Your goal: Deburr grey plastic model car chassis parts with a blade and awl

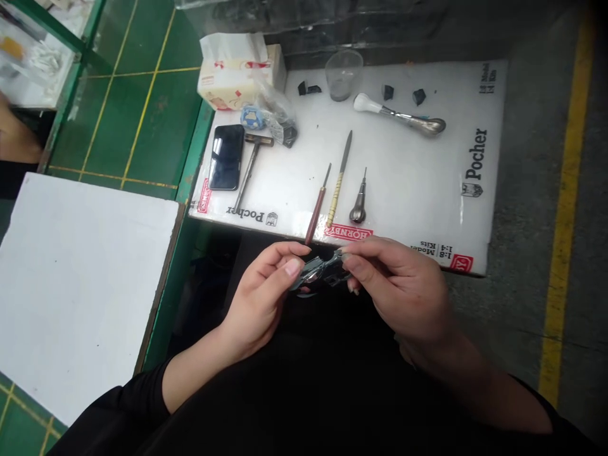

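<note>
A dark, shiny plastic part (pixel 313 271) is held between both hands in front of the table's near edge. My left hand (pixel 266 285) pinches its left end with thumb and index finger. At the other end, my right hand (pixel 399 275) grips it between thumb and fingers. Just beyond the hands lie a red-handled tool with a thin tip (pixel 317 212), a slim file with a yellow-wrapped handle (pixel 338 190) and a short round-handled screwdriver (pixel 359 206). The fingers cover much of the part, so its full shape is hidden.
On the printed white board (pixel 408 171) sit a tissue box (pixel 242 76), a phone (pixel 227 157), a T-handled tool (pixel 249 168), a clear cup (pixel 342 76), a white-and-metal tool (pixel 399 115) and dark fragments (pixel 418 96). A white panel (pixel 85 278) lies left. Another person's arm (pixel 16 136) shows at far left.
</note>
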A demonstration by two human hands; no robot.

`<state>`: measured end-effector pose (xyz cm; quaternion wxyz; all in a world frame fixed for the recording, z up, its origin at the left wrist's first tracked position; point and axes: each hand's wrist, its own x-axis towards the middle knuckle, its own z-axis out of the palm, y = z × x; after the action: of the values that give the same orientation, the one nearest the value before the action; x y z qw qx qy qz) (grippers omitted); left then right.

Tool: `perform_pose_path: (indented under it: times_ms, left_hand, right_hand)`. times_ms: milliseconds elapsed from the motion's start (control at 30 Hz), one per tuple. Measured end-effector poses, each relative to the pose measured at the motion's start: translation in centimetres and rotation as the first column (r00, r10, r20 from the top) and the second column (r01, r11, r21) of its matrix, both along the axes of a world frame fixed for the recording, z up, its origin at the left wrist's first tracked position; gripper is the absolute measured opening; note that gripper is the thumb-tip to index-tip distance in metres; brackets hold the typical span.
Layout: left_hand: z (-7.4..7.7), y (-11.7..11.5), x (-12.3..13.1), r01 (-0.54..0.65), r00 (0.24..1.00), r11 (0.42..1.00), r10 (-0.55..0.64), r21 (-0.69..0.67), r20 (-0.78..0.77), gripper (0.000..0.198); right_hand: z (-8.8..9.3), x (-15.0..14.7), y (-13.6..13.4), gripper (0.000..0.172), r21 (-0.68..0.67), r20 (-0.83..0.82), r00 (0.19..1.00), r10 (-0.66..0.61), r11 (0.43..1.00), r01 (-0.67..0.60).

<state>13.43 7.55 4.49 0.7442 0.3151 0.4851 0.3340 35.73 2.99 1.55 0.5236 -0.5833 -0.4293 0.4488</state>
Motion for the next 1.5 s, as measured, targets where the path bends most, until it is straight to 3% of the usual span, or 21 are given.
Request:
perform_pose_path:
  times_ms: [267, 467, 667, 800, 900, 1033, 1133, 1300, 1400, 1500]
  left_hand:
    - [0.6, -3.2, -4.2, -0.078, 0.994, 0.994, 0.084, -0.083, 0.073, 0.027]
    - [1.7, -7.2, -6.6, -0.165, 0.979, 0.985, 0.17, -0.049, 0.113, 0.027]
    - [2.4, -12.6, -9.4, -0.135, 0.981, 0.979, 0.11, 0.155, 0.162, 0.029]
    - [2.4, -15.6, -11.4, -0.086, 0.989, 0.928, 0.035, 0.363, 0.143, 0.036]
    - [2.8, -17.2, -12.7, -0.025, 0.999, 0.797, 0.001, 0.603, 0.041, 0.05]
    - [3.5, -18.1, -13.8, 0.088, 0.981, 0.535, 0.099, 0.84, -0.166, 0.059]
    - [3.9, -17.5, -13.9, 0.152, 0.949, 0.34, 0.213, 0.928, -0.233, 0.061]
    - [4.7, -15.7, -13.4, 0.267, 0.933, 0.04, 0.238, 0.963, -0.269, 0.077]
    - [5.0, -14.8, -13.3, 0.34, 0.903, -0.026, 0.287, 0.94, -0.319, 0.077]
    - [4.9, -13.9, -13.6, 0.352, 0.881, -0.004, 0.339, 0.936, -0.329, 0.07]
  right_hand:
    - [1.5, -3.4, -0.8, 0.009, 0.06, 0.065, 0.976, 0.209, 0.975, -0.213]
    - [3.1, -6.1, -3.3, 0.009, 0.107, 0.082, 0.967, 0.239, 0.963, -0.247]
    - [4.9, -8.4, -7.8, 0.007, 0.166, 0.126, 0.972, 0.197, 0.962, -0.217]
    - [5.4, -9.9, -10.6, 0.005, 0.234, 0.095, 0.979, 0.183, 0.951, -0.2]
    - [5.9, -10.7, -12.3, 0.006, 0.273, 0.029, 0.985, 0.169, 0.947, -0.171]
    - [6.8, -11.2, -13.8, 0.012, 0.302, -0.081, 0.986, 0.142, 0.947, -0.112]
    - [7.3, -11.3, -14.5, 0.015, 0.304, -0.151, 0.978, 0.143, 0.948, -0.092]
    - [7.6, -11.5, -14.2, 0.019, 0.258, -0.343, 0.918, 0.2, 0.96, -0.113]
    - [7.8, -11.6, -13.0, 0.024, 0.21, -0.434, 0.872, 0.228, 0.966, -0.148]
    - [7.9, -11.7, -11.3, 0.026, 0.154, -0.47, 0.842, 0.266, 0.964, -0.218]
